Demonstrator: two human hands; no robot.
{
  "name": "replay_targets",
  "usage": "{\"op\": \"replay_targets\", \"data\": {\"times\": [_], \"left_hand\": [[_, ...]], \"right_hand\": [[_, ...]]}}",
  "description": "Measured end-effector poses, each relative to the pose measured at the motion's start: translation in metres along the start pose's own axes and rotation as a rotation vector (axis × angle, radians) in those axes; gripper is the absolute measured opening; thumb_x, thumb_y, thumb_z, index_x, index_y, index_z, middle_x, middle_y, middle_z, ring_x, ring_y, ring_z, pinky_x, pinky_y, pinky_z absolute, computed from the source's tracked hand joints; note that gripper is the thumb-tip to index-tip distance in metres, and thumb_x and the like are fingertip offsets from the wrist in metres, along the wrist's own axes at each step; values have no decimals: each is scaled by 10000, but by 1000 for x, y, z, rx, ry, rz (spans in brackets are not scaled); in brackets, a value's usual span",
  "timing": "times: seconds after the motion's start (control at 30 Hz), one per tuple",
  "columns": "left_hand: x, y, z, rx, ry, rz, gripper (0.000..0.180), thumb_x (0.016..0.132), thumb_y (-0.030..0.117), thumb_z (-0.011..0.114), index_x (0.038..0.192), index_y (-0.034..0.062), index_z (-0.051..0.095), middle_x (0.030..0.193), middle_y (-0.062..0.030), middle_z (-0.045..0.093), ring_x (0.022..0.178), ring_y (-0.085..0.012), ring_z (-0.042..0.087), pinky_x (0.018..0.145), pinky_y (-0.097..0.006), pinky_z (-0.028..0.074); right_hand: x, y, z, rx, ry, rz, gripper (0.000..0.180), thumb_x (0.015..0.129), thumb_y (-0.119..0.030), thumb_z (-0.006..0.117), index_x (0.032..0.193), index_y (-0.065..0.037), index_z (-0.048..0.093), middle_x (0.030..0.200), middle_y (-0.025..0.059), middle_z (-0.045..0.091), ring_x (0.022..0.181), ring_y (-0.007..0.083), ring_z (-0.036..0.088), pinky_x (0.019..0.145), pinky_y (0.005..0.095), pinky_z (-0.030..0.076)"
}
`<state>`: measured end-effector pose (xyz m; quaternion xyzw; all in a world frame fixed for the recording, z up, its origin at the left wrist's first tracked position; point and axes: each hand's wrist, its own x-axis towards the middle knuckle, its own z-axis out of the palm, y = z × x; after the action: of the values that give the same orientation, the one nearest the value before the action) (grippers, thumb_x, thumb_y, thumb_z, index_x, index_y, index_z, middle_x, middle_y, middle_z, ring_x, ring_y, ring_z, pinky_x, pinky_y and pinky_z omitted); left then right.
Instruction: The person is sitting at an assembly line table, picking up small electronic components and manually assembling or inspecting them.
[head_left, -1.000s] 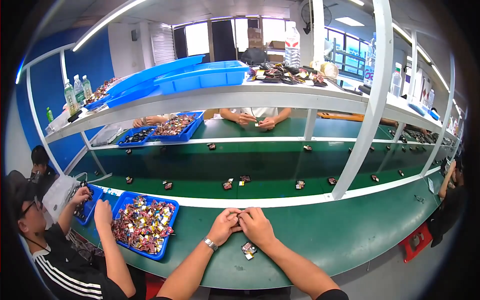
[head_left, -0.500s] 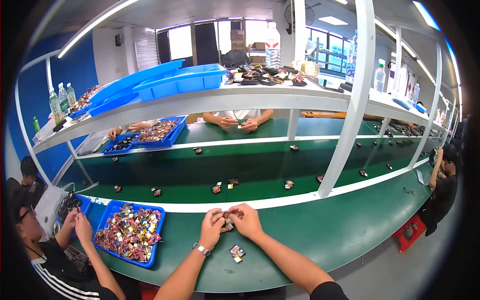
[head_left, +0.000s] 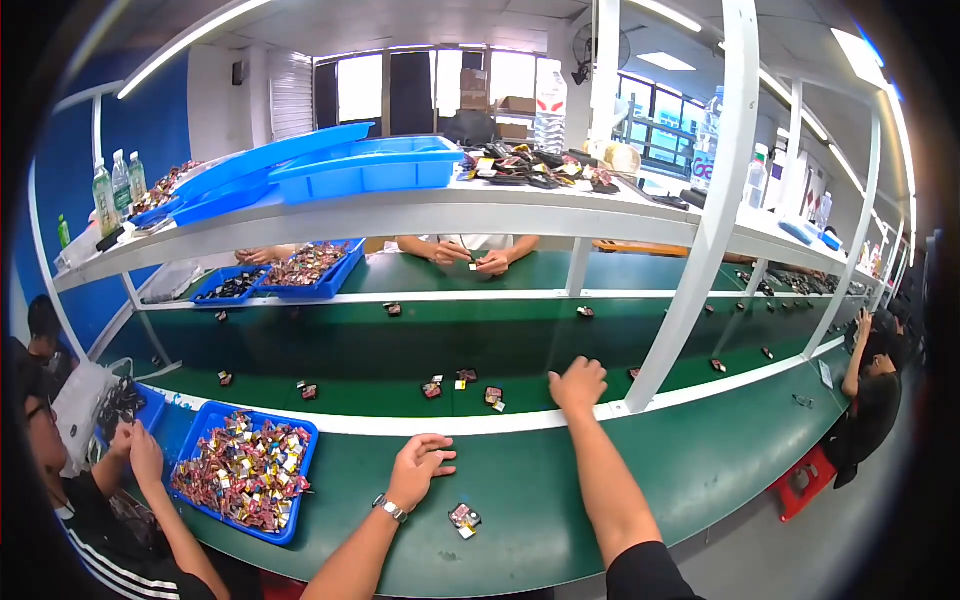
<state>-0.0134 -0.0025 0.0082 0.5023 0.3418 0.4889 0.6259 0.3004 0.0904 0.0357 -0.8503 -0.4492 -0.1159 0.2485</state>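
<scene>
L hand point(head_left: 420, 472) was over the bench point(head_left: 540, 500), lower centre of frame, fingers loosely bent, thumb apart, nothing visible in its grasp; R hand point(head_left: 580, 386) reached past the white rail point(head_left: 490, 427), right of centre, palm down over the green strip point(head_left: 480, 330). Its underside was hidden, so couldn't tell how far the fingers closed or if they had hold of anything. One small component point(head_left: 463, 517) w/ a pale tab lay alone on the bench, bottom centre, btwn the forearms, touched by neither hand. More sat spaced along the strip mid-frame, incl. a nearby component point(head_left: 494, 397) left of the R hand. Blue tray point(head_left: 312, 450), lower left, was heaped w/ similar pcs point(head_left: 245, 470); a co-worker's hands point(head_left: 147, 455) were raised nr it, far left. Progress, approx: judging by that heap & the lone component, plenty was left; those on the strip may've been done, but too small to confirm.
</scene>
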Motion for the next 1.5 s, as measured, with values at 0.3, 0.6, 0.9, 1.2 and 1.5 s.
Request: {"op": "replay_targets", "data": {"times": [0.3, 0.6, 0.9, 1.2, 1.5], "left_hand": [[0, -4, -10, 22, -27, -36, 272, 963, 70, 507, 1215, -33, 504, 1162, -168, 618, 966, -210, 641, 792, -336, 577], [2, 3, -22, -138, -332, -226, 363, 1038, 264, 422, 1238, -7, 558, 1040, -91, 621, 824, -150, 596, 713, -288, 508], [-7, 11, -9, -195, -226, -180, 394, 996, 86, 470, 1380, 2, 437, 1180, -99, 593, 1037, -188, 617, 938, -381, 530], [-4, -3, -8, -171, -205, -163, 311, 981, 31, 474, 1290, 55, 467, 1230, -97, 575, 1119, -204, 593, 985, -411, 509], [-3, 9, -3, -244, -230, -193, 347, 973, 24, 491, 1316, 32, 439, 1221, -104, 578, 1131, -227, 591, 1013, -451, 491]], "right_hand": [[-26, 17, -4, 693, -389, -417, 578, 696, -135, 814, 1186, -15, 531, 1030, 133, 660, 922, 234, 654, 840, 347, 522], [-148, -59, -89, 838, -560, -1051, 391, 754, -70, 749, 1114, -53, 595, 1107, 127, 602, 1069, 294, 573, 882, 376, 514], [-174, -63, -64, 796, -143, -831, 179, 756, -69, 714, 926, -79, 659, 909, 70, 598, 874, 262, 596, 758, 374, 521], [-177, -65, -64, 703, -34, -866, 160, 774, -85, 680, 920, -66, 616, 896, 55, 591, 864, 251, 605, 682, 373, 538], [-167, -59, -56, 645, -31, -971, 161, 781, -99, 703, 938, -83, 672, 925, 43, 634, 862, 227, 636, 698, 353, 550]]}}
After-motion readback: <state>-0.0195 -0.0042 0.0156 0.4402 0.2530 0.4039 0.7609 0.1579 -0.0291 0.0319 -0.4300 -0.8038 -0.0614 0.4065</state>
